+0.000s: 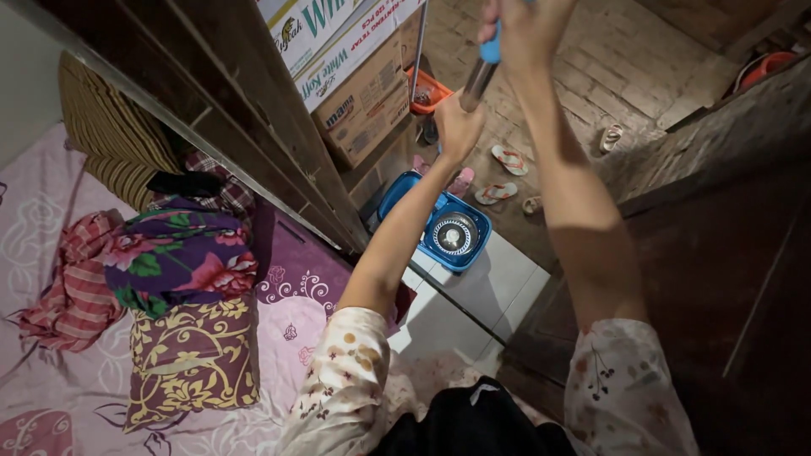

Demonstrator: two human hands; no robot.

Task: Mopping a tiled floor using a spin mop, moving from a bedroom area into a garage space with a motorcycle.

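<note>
Both hands, left hand (459, 127) and right hand (524, 29), grasp a metal mop pole with blue grip (479, 78).
Below, a blue plastic spin bucket (439, 224) sits on white floor tiles (498, 283) beside brick paving (608, 67).

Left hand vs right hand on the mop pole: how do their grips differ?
The left hand wraps the bare metal part of the mop pole, lower down; the right hand holds the blue sleeve, higher up. The left arm reaches up from the left, the right arm from the right, and the right hand is partly cut off by the frame's top edge. Both grips are closed around the same pole, above the blue spin bucket.
</note>
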